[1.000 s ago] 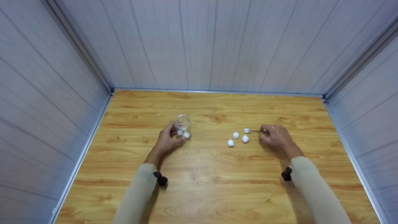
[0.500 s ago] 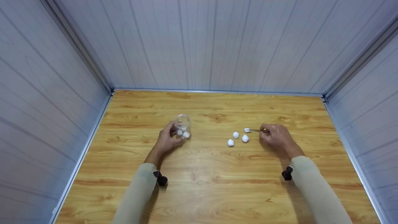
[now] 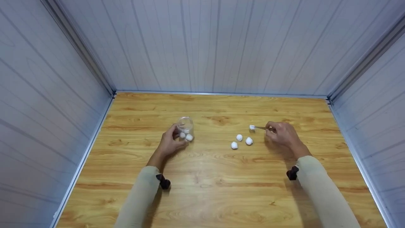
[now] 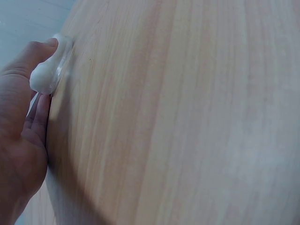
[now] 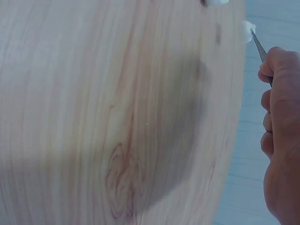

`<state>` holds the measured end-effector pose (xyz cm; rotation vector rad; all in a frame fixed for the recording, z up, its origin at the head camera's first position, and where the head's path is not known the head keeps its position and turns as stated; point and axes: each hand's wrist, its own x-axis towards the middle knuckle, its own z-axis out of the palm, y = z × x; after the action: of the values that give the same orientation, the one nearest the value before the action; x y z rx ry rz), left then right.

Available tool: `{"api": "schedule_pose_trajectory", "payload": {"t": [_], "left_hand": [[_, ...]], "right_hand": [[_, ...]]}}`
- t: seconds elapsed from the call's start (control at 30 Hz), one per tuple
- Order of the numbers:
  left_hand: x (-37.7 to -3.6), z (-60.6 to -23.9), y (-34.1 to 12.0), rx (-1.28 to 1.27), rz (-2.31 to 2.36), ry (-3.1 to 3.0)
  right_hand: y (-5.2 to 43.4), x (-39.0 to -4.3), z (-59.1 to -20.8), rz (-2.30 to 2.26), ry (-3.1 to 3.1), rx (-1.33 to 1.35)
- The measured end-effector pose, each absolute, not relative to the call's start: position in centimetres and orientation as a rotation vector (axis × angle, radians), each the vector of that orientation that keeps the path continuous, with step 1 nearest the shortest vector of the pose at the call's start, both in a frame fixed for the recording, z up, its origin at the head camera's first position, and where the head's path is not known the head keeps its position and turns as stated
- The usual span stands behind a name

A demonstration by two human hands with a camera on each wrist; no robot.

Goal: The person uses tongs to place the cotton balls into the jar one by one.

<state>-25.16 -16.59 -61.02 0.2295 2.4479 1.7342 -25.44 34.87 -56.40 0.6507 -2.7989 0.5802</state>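
The left hand (image 3: 170, 144) grips a jar (image 3: 185, 126), the right hand (image 3: 283, 135) tweezers (image 3: 263, 128) clamped on a raised white ball (image 3: 252, 127). Both are short of the table's (image 3: 218, 193) back edge, wide wood stretching between them.

- Pale beige, long cloth sleeve (image 3: 136, 196), lower left of the head view
- Matching pale beige sleeve (image 3: 327, 190), lower right
- Small, black, knobbed wrist device (image 3: 164, 182) beside one cuff; similar black device (image 3: 292, 173) beside the other

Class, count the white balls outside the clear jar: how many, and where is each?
4: one ball in the tweezers held by the right hand; three on the table: left ball, middle ball, right ball. Any under a hand would be hidden.
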Motion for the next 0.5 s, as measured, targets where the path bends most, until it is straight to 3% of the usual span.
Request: {"api": "schedule_pose_trajectory", "payload": {"t": [0.5], "left_hand": [[-25.5,-61.9,-16.9,0.299,1.757,2.462]], "right_hand": [[35.0,-26.1,-54.8,0.598,-2.794,0.565]]}}
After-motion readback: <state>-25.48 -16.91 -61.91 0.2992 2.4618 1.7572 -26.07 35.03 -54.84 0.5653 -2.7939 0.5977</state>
